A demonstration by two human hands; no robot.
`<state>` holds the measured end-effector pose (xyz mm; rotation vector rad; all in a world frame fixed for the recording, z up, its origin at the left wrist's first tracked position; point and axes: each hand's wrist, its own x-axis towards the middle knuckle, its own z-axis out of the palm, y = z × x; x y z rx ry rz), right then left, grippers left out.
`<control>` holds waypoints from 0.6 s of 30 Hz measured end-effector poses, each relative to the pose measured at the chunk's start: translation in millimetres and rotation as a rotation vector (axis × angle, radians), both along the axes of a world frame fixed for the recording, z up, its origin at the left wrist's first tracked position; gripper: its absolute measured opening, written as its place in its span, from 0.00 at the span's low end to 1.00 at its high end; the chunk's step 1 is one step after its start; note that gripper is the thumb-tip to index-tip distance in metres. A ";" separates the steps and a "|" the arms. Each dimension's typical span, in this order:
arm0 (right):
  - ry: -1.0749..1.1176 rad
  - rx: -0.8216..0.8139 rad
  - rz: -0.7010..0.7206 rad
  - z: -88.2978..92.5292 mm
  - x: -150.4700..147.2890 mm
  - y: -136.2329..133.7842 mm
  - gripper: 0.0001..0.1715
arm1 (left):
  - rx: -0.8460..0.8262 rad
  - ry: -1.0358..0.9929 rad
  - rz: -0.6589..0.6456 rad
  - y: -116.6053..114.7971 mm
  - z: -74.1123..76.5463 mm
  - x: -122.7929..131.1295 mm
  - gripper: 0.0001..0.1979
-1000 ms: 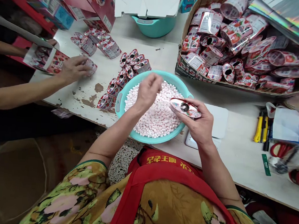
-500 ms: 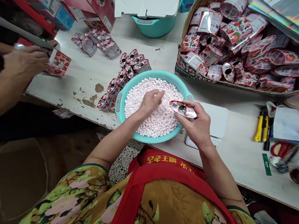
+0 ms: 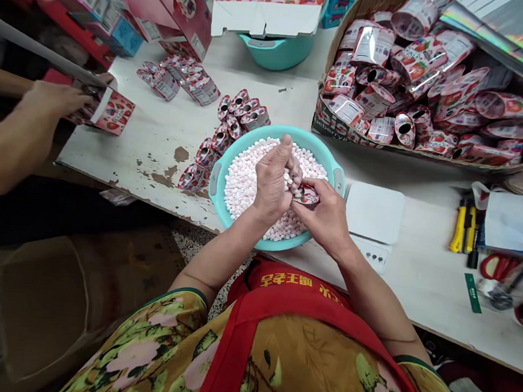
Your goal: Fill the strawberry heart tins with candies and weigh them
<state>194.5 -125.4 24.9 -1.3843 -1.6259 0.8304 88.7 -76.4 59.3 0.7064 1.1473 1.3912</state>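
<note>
A turquoise basin (image 3: 213,199) full of small pale pink candies (image 3: 249,177) stands at the table's front edge. Over its middle my left hand (image 3: 271,182) is cupped round a handful of candies, thumb up. My right hand (image 3: 325,216) grips a red strawberry-printed packet (image 3: 307,194) just above the basin. The left fingers meet the packet's end, and candies show between the two. The packet's opening is mostly hidden by my fingers.
A white scale (image 3: 373,214) lies right of the basin. Several packets (image 3: 221,137) stand at its left. A carton of packets (image 3: 322,119) occupies the back right, with yellow cutters (image 3: 459,226) farther right. A co-worker's hand (image 3: 56,98) works at a strawberry box (image 3: 115,113).
My left hand has risen from the candies with a handful and turned toward the packet. My right hand has brought the packet left, over the basin, tilting it. The view has shifted slightly.
</note>
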 end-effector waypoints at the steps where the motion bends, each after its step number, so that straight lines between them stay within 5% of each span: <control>1: 0.004 -0.001 -0.004 -0.4 0.6 0.3 0.18 | -0.006 0.002 0.001 -0.6 0.5 1.5 0.23; 7: 0.105 -0.014 -0.010 -1.8 2.7 2.4 0.18 | -0.017 0.031 -0.034 3.6 9.7 1.1 0.24; 11: 0.279 -0.107 0.014 -0.2 21.3 -8.6 0.22 | 0.044 0.156 -0.072 19.8 -0.9 -31.5 0.25; 14: 0.332 -0.064 -0.074 -5.5 54.3 -22.4 0.25 | 0.100 0.580 -0.204 29.5 -21.3 -62.5 0.25; 18: 0.260 0.029 -0.389 -32.9 103.5 -30.1 0.27 | 0.140 1.332 -0.720 25.3 -47.4 -74.3 0.26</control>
